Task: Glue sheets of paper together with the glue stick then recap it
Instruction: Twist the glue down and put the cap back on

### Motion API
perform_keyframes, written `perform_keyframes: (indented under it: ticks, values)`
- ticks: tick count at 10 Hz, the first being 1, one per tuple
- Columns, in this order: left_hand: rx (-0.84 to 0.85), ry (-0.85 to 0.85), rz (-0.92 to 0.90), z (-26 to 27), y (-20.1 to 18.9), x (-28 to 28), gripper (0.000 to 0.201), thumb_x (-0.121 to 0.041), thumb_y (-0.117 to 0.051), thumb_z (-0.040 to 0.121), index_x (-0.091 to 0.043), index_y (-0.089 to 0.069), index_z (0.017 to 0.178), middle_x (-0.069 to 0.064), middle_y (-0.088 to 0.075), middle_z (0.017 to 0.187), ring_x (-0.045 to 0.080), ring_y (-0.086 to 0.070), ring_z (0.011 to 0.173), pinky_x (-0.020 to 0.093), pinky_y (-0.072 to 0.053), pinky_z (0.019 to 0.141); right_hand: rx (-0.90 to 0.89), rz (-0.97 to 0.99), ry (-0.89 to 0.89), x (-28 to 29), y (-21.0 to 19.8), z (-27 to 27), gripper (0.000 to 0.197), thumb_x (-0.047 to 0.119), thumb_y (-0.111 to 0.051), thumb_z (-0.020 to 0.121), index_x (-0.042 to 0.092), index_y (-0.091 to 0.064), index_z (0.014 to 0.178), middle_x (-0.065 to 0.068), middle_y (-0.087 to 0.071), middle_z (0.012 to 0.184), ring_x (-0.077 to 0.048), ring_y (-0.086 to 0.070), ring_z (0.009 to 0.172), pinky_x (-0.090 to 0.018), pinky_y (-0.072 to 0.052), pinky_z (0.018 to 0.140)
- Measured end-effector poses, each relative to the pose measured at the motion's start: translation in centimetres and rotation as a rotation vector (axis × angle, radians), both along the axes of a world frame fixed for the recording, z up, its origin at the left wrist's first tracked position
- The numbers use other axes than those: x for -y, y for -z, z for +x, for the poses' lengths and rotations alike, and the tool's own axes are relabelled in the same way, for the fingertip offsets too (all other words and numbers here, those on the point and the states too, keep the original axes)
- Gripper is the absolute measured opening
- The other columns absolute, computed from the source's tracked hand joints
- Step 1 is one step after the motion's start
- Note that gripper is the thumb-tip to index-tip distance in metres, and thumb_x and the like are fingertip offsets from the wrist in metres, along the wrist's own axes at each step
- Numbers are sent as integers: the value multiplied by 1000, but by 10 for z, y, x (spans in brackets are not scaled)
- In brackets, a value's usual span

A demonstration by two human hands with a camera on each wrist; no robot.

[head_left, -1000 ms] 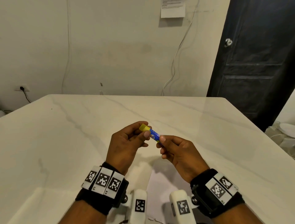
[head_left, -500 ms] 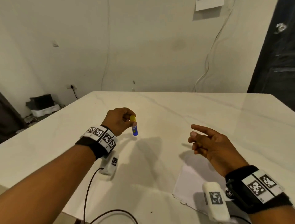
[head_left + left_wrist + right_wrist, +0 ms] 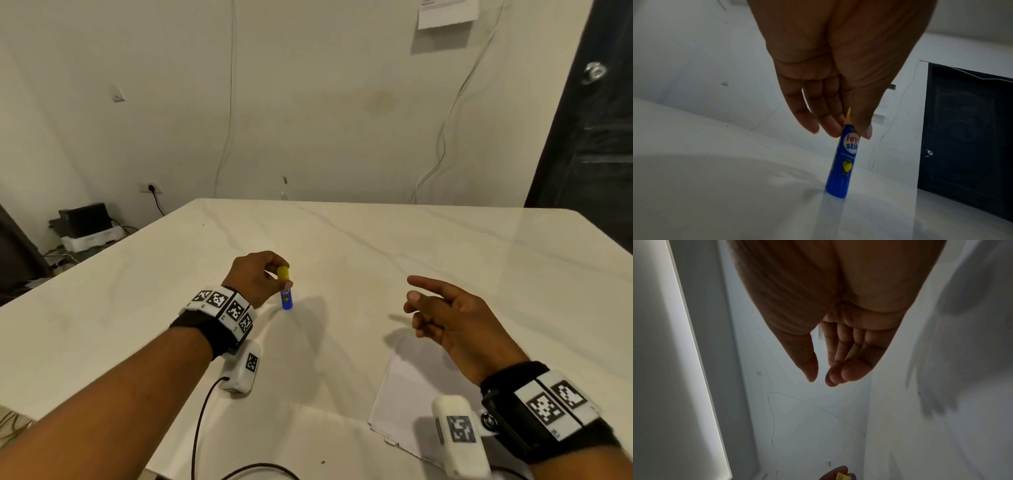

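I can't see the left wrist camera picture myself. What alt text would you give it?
A left hand, seen from the wrist, pinches the yellow-capped top of a blue glue stick that stands upright with its base on a white table. Behind are a pale wall and a dark door.

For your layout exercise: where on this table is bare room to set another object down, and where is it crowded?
Bare: the far table beyond both hands, and the strip between glue stick and paper. Crowded: near edge, with paper, cable, forearms.
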State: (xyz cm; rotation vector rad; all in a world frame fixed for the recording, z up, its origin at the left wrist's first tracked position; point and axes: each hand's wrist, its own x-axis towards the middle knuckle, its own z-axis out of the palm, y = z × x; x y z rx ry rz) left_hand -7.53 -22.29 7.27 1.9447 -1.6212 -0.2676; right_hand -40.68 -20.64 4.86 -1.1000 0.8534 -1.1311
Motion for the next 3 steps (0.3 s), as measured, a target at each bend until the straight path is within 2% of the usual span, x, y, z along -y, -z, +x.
perform_keyframes:
  ticks: [1, 2, 3]
  values:
    - [-8, -4, -9, 3, 1, -2, 35, -23, -85, 72, -19, -70, 103, -3, -73, 98, 8, -64, 74, 6, -41, 61, 1, -13, 26, -1, -1, 0, 32, 12, -71, 87, 16, -70, 119, -11, -72, 84, -23, -59, 69, -39, -53, 71]
    - [-18, -2, -7, 1, -2, -6, 37, -20, -86, 70, -17, -70, 104, -1, -75, 99, 6, -61, 69, 10, -44, 65, 24, -33, 55, -5, -6, -3, 32, 10, -70, 88, 15, -70, 119, -12, -70, 83, -25, -57, 71, -40, -51, 72]
    - [-68, -39, -36, 5, -14, -17, 44, -24, -87, 69, -16, -69, 109, 0, -75, 102, 10, -62, 76, 20, -48, 79, 117, -12, 98, -11, -9, -4, 32, 10, -69, 88, 11, -70, 120, -12, -69, 83, -23, -58, 70, -36, -53, 68]
